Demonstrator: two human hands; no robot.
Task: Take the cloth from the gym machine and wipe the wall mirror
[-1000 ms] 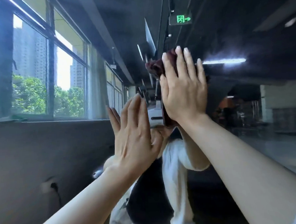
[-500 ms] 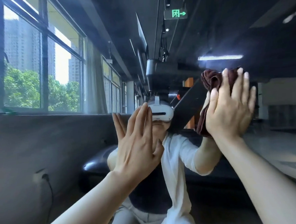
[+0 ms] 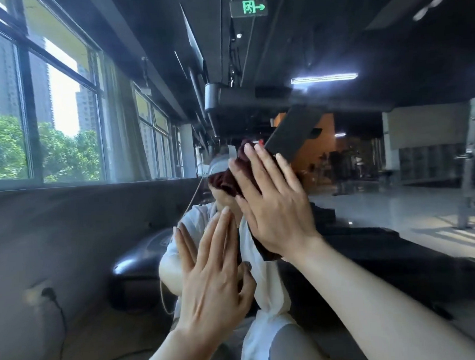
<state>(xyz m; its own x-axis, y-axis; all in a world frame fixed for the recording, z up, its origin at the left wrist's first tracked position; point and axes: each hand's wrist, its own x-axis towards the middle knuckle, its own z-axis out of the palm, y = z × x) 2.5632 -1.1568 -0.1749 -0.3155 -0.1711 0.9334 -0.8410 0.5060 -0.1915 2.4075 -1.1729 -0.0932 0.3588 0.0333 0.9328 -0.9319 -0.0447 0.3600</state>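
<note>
The wall mirror (image 3: 383,199) fills the view right in front of me, reflecting the gym and the person doing the wiping. My right hand (image 3: 270,205) presses a dark maroon cloth (image 3: 225,180) flat against the glass with straight fingers; most of the cloth is hidden under the palm, with folds showing at the upper left and a corner below the wrist. My left hand (image 3: 211,277) rests flat on the mirror lower left of the cloth, fingers straight and together, holding nothing.
Reflected in the mirror are windows (image 3: 48,107) along the left wall, a treadmill (image 3: 372,255), a gym machine frame (image 3: 471,153) at far right and a wall socket with a cable (image 3: 48,294) low on the left.
My right hand has swept the cloth from the right back toward the left and downward across the glass. The left hand has slid a little lower on the mirror.
</note>
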